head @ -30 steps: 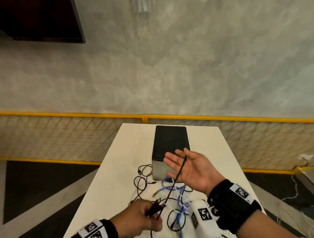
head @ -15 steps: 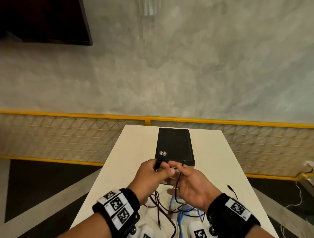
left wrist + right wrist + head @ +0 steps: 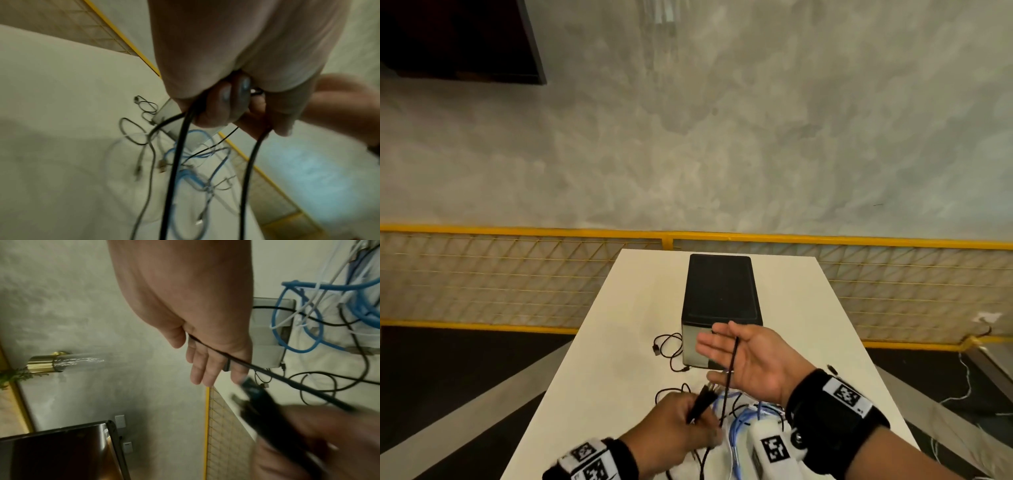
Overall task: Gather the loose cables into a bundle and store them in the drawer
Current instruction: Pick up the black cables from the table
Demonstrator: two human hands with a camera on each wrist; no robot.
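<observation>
1. Nearest the camera, a black cable (image 3: 730, 373) is being gripped by the left hand (image 3: 681, 433), its fingers curled tight round the strands and the plug ends (image 3: 710, 390) sticking out past the knuckles.
2. In the left wrist view, several black strands are being held in that fist and are hanging down toward the tabletop (image 3: 619, 325).
3. Just beside it, a heap of loose cables (image 3: 743, 421) is lying on the tabletop: blue (image 3: 296, 316), white and thin black ones, tangled together.
4. A little farther on, the right hand (image 3: 751, 359) is being held out flat, palm up, fingers straight and relaxed; the black cable is being laid across the palm and is running down to the left hand. Nothing is being clasped by the right hand.
5. To the left of that hand, a thin black cord (image 3: 671, 349) is lying coiled on the tabletop, near the box.
6. Beyond the hands, a black drawer box (image 3: 720, 291) is standing on the tabletop; its pale front is partly hidden by the right hand, so whether it is pulled out cannot be told.
7. Farthest off, a yellow mesh fence (image 3: 517, 274) is running in front of a grey wall (image 3: 722, 137).
</observation>
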